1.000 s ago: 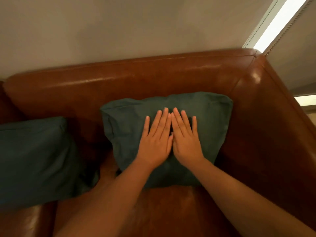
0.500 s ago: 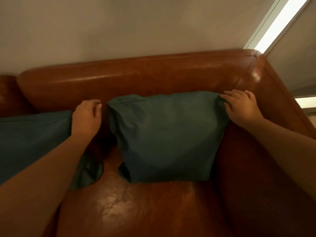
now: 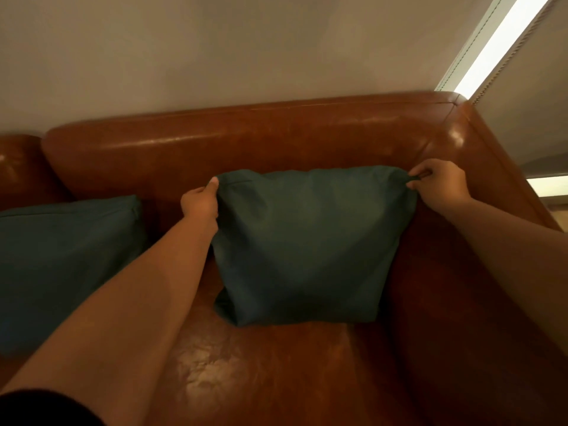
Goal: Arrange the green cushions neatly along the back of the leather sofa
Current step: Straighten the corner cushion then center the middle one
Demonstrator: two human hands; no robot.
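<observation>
Left cushion (image 3: 61, 259) cut off leftward

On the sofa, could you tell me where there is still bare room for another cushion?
Bare seat leather lies in front of the held cushion, and a narrow gap separates it from the left cushion. The right corner by the armrest is crowded.

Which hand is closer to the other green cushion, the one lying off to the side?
The left hand. It pinches the top left corner of the middle cushion, just across a gap from the side cushion. The right hand grips the far corner.
</observation>
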